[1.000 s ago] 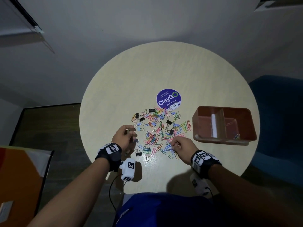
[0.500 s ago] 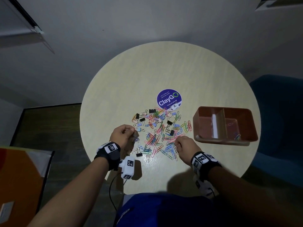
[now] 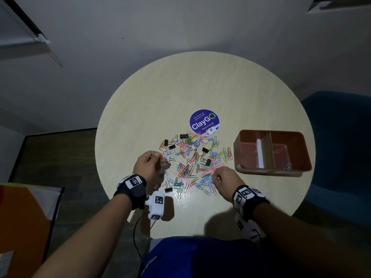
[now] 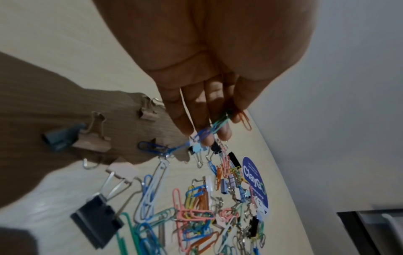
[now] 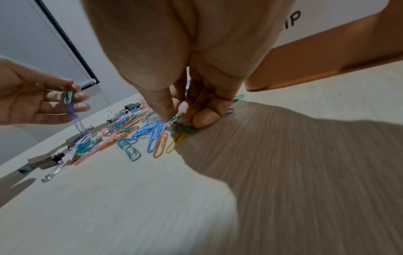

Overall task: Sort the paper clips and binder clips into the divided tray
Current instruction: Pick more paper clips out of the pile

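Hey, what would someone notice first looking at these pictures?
Probably the bright heap of paper clips and binder clips mid-table, just below a purple ClayGo sticker. The left hand holds a few paper clips above it, the right hand pinches into its near edge, and a brown divided tray sits right.

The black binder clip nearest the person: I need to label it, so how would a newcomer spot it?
On the round table, find the heap of clips beside the brown tray. At the heap's near edge, close to the left wrist, lies the black binder clip. A pale binder clip adjoins it; other black ones lie farther in.
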